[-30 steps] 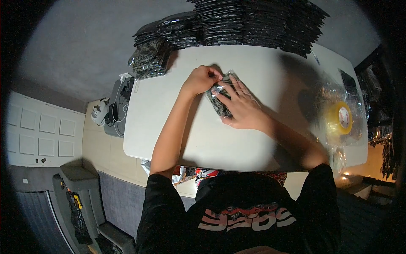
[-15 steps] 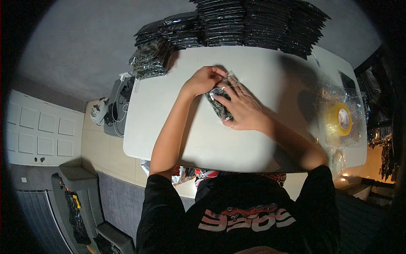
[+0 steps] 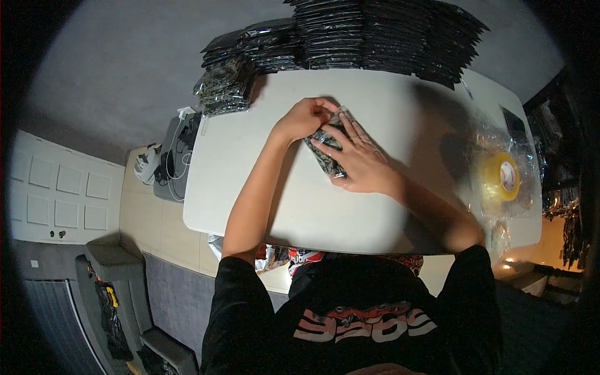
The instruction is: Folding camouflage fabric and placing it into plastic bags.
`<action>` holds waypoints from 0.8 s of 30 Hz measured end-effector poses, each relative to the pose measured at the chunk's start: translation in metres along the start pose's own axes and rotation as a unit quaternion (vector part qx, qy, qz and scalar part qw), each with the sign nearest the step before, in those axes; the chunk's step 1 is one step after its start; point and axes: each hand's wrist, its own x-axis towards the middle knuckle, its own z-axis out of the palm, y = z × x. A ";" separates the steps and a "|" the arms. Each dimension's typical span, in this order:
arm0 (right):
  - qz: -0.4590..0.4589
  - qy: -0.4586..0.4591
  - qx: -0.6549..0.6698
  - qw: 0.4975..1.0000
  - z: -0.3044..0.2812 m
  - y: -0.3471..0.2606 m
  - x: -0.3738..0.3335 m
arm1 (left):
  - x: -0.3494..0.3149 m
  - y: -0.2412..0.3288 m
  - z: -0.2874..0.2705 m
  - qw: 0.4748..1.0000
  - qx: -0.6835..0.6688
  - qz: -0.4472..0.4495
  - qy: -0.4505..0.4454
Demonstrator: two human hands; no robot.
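A clear plastic packet (image 3: 320, 157) with dark, patterned contents lies slantwise near the middle of the white table (image 3: 250, 200). My left hand (image 3: 304, 120) is closed at the packet's far left edge, thumb and fingers pinching the clear film there. Flat across the packet rests my right hand (image 3: 362, 161), its fingers spread and pressing down on the film. Much of the packet is hidden beneath that hand. What exactly is inside cannot be made out.
Tall stacks of black plastic packets (image 3: 328, 37) line the far edge. A smaller pile of clear-wrapped dark packets (image 3: 224, 90) sits at the far left corner. On the right lie a roll of yellowish tape (image 3: 500, 176), loose clear plastic (image 3: 487, 144) and a dark flat object (image 3: 512, 119).
My right palm has shifted very slightly over the packet, and the film under its fingers looks flatter with less glare. The left hand stays almost in place.
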 end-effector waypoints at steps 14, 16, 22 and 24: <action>0.003 -0.029 -0.013 0.999 0.000 -0.004 0.005 | -0.016 -0.006 -0.038 0.969 0.238 -0.023 0.056; 0.013 -0.032 -0.018 0.999 0.000 -0.001 0.002 | -0.020 0.002 -0.046 0.978 0.189 -0.083 0.021; 0.005 -0.019 -0.031 0.999 0.002 -0.004 0.002 | -0.024 0.000 -0.057 0.986 0.101 -0.123 -0.054; -0.012 0.000 -0.029 0.999 -0.002 -0.007 0.001 | -0.021 -0.003 -0.053 0.980 0.168 -0.107 -0.027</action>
